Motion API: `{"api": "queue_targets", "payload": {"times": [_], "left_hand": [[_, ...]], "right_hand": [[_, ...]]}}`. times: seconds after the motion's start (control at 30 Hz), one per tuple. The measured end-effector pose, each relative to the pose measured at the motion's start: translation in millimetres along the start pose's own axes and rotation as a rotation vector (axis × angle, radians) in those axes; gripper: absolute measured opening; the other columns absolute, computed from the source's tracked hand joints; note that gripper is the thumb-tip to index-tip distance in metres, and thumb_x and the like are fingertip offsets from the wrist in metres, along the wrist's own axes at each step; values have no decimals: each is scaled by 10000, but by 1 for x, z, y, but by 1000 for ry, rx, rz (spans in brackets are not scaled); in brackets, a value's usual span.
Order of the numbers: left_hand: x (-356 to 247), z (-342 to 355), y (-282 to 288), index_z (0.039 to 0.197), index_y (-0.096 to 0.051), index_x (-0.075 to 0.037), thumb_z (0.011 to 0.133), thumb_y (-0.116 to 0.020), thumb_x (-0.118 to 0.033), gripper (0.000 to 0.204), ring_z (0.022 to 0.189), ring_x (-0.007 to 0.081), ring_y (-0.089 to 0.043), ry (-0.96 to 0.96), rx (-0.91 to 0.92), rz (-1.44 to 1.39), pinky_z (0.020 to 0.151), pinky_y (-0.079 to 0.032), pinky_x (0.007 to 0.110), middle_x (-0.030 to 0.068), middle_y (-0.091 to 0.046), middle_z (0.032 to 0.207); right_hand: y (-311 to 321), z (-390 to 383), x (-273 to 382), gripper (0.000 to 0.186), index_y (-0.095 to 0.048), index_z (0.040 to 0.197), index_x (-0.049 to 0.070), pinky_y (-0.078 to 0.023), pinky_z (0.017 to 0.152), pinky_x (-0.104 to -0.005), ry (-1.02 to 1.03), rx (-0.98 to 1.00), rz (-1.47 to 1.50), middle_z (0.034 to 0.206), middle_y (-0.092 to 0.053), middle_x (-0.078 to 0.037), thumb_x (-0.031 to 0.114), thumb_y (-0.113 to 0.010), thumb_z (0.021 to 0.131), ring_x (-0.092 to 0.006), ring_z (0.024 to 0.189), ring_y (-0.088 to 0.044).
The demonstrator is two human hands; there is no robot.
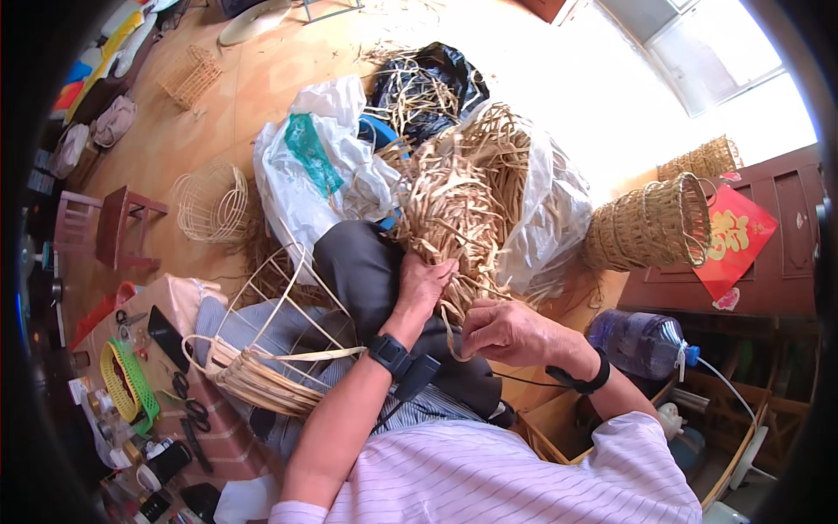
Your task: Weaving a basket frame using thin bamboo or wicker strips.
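Note:
A thick, shaggy bundle of dried tan plant strips [454, 196] rises in front of my knees. My left hand [426, 284] is closed on its near end. Just to the right, my right hand [511, 334] has its fingers curled with thumb and fingertips together at a loose strip [452, 327], which hangs in a bend from the bundle. Beside my left forearm, an open frame of pale rods [262, 380] rests on the striped cloth over my lap. More dried strips [504, 144] stick out of a clear plastic bag [552, 205] behind the bundle.
A white bag with a green patch [327, 144] and a black bag of strips [441, 83] lie ahead. Woven baskets [646, 225] stand right, near a water bottle [642, 342]. At left are a wire-like basket [214, 203], a stool [127, 227] and a table with scissors [198, 415].

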State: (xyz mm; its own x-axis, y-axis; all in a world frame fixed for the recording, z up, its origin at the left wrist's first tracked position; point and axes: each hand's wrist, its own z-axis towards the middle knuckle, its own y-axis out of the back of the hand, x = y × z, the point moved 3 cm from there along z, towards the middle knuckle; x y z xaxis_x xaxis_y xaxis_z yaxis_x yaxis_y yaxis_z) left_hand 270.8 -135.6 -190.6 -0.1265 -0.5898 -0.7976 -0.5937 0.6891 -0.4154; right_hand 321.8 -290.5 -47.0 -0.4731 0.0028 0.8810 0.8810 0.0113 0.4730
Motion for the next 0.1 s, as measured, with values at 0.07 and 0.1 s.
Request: {"api": "queue_targets", "payload": {"times": [0.07, 0.1], "left_hand": [[5, 5, 13, 1289, -688, -24, 853, -866, -34, 471, 974, 143, -699, -41, 44, 34, 857, -565, 303, 27, -750, 1129], [4, 6, 17, 1289, -688, -24, 853, -866, -34, 471, 974, 143, -699, -42, 37, 36, 857, -565, 303, 27, -750, 1129]], "right_hand": [[7, 15, 23, 177, -759, 972, 109, -574, 786, -387, 38, -50, -278, 980, -680, -33, 21, -767, 819, -257, 967, -658], [13, 19, 31, 153, -756, 992, 119, -583, 786, -388, 20, -106, -459, 1018, -693, -14, 58, -751, 852, -281, 988, -663]]}}
